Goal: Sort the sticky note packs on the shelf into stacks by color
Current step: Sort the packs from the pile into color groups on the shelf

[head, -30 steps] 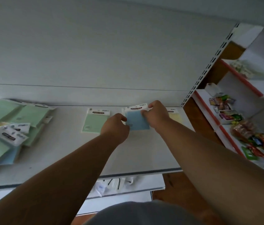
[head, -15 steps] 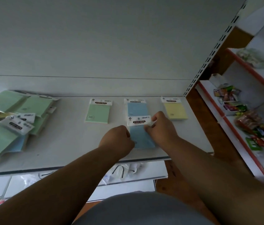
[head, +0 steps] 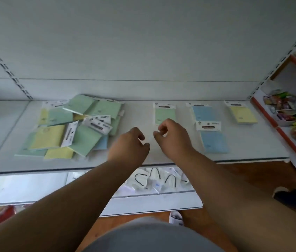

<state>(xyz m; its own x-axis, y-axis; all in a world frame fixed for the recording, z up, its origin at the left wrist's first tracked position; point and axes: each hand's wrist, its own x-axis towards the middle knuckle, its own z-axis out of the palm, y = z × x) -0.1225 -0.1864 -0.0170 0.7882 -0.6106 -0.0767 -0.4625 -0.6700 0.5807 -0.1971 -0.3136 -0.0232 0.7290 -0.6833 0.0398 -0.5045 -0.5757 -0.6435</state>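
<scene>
Both empty: left hand point(head: 128, 146) and right hand point(head: 172, 138) side by side above the shelf point(head: 143, 159) front, fingers loosely curled, gripping nothing, not touching any pack. Hovering between the heap and the sorted row, probably poised for the next pick.

Left of the hands, near to far: unsorted heap point(head: 72, 128) of green, yellow and blue packs, overlapping at odd angles, some face down with white header cards showing. Loose jumble, so top packs likely to slide if a lower one is pulled.

Right of the hands, nearest: blue pack point(head: 213, 140), lying flat close to the shelf front, its header card overlapping the bottom of a second blue pack point(head: 204, 113) behind it. Shingled rather than squared up; apparently the start of the blue stack.

Just beyond the right hand: single green pack point(head: 165, 114), its lower edge partly hidden by the knuckles.

Farthest right, near the back: single yellow pack point(head: 242, 113).

One spot per colour, spaced apart, seemingly so stacks stay distinct. Most sorting not yet done.
</scene>
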